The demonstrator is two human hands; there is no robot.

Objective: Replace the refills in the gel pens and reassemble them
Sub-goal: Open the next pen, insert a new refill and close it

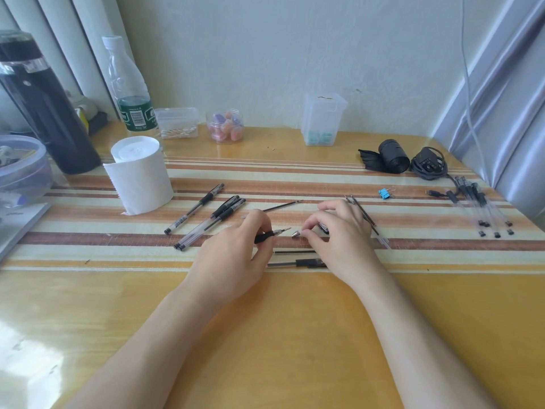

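Observation:
My left hand [236,249] grips a gel pen barrel [269,235] by its black grip, the refill tip poking out to the right. My right hand [339,228] pinches a small silver cone tip [295,233] just right of that refill tip, a short gap between them. Three capped gel pens [212,219] lie to the left. A loose refill [283,205] lies beyond my hands. Another pen [298,263] and a thin refill [295,252] lie under my right wrist. More refills [365,215] lie right of my right hand.
A paper roll [140,175] stands at the left, with a water bottle [129,87] and dark flask [41,104] behind. Several pens [483,208] lie at the far right near a coiled cable [427,163], black roll [392,156] and blue binder clip [385,193].

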